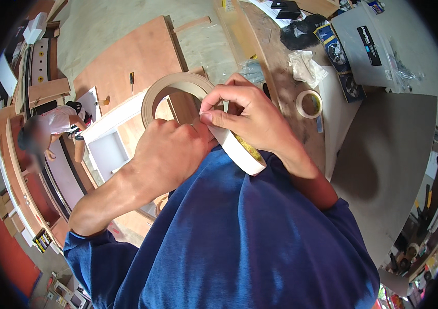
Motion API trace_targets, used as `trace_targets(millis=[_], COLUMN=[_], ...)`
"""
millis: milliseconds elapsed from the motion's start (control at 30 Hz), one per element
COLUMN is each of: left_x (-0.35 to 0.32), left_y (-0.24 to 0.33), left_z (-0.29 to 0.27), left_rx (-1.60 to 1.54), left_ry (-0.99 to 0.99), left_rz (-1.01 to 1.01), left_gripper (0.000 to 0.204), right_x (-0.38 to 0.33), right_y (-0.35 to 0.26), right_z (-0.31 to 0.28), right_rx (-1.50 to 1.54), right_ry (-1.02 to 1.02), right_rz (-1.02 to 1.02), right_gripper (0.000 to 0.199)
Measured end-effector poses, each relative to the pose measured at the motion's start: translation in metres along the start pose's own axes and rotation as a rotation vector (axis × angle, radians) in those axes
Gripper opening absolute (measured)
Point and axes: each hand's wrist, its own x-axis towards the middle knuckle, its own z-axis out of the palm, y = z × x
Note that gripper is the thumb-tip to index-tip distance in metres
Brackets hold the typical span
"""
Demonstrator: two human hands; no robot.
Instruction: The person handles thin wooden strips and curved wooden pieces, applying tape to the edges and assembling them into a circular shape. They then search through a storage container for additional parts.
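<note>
Left hand, fingers curled, grips the tan coil at eleven o'clock; right hand pinches the tape roll at five. A slack grip could unwind the coil.

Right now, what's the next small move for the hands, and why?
I'd probably ease the right hand slightly outward: its fingertips look pinched together by the white tape roll, while the left hand seems to grip the large brown coil.

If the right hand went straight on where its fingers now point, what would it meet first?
The right hand would probably meet the left hand first; depth between them is unclear.
</note>
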Motion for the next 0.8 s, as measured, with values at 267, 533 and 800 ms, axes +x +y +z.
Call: trace_targets(millis=[267, 533, 800], left_x=[-0.006, -0.016, -0.014], left_y=[-0.001, 0.009, 0.004], left_z=[0.003, 0.011, 0.015], left_rx=[-0.021, -0.032, -0.107], left_ry=[-0.024, 0.086, 0.183], left_rz=[-0.023, 0.023, -0.007], left_gripper=[0.026, 0.044, 0.056], right_x=[0.008, 0.011, 0.016], right_y=[0.003, 0.009, 0.012], right_z=[0.006, 0.031, 0.026], right_rx=[0.369, 0.535, 0.346], right_ry=[-0.150, -0.089, -0.083], right_rz=[0.259, 0.271, 0.272], right_gripper=[0.041, 0.042, 0.047])
